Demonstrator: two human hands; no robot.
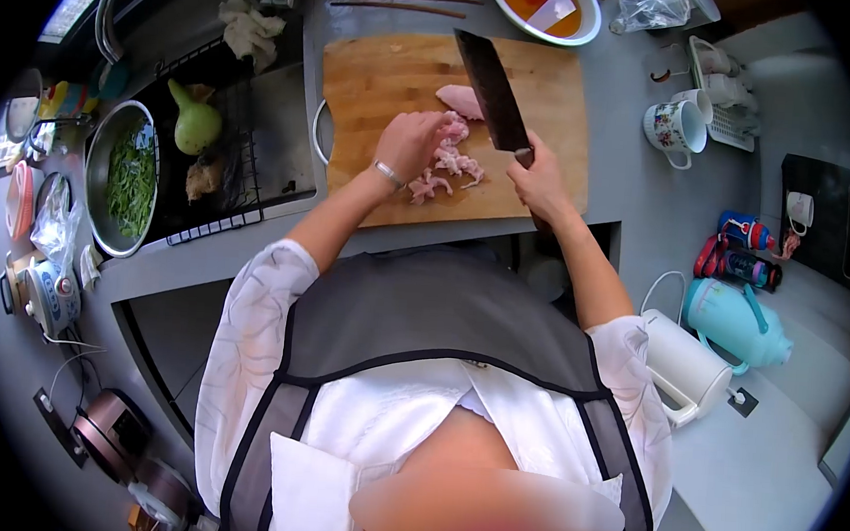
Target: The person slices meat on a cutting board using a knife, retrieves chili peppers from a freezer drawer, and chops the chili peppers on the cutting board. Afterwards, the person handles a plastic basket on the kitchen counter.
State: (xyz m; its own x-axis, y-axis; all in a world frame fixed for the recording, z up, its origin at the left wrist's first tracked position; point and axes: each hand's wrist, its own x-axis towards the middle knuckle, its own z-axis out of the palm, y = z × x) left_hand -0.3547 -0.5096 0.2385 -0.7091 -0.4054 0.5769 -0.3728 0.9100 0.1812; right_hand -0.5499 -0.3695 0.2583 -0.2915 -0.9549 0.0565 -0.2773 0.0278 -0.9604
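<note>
1x cleaver (491, 87), dark blade, in R hand (542, 181): fingers closed round handle up near the blade, prob for control
1x L hand (413, 146): fingers bunched, knuckles up, over raw meat, likely to steady it; pinching or only pressing, can't tell, tips hidden
Meat, pink, mid-board: small pcs (458, 162) at approx 6 o'clock of 1x larger pc (458, 98), within reach of both hands
1x wooden board (378, 78) on bench (620, 93), at 12 o'clock from person, presumably for an easy reach
Axes: cleaver long axis approx 11–5 o'clock, blade end to 11, handle to 5; larger pc approx 10–4, its 4 o'clock end partly behind blade. Blade-to-meat contact: can't tell
Round the board: chopsticks (411, 11) at 11 o'clock, long axis approx 9–3; white bowl (567, 40) w/ orange liquid at 1; steel bowl (101, 173) w/ greens (133, 184) approx 9, prob set off-board to leave working room
</note>
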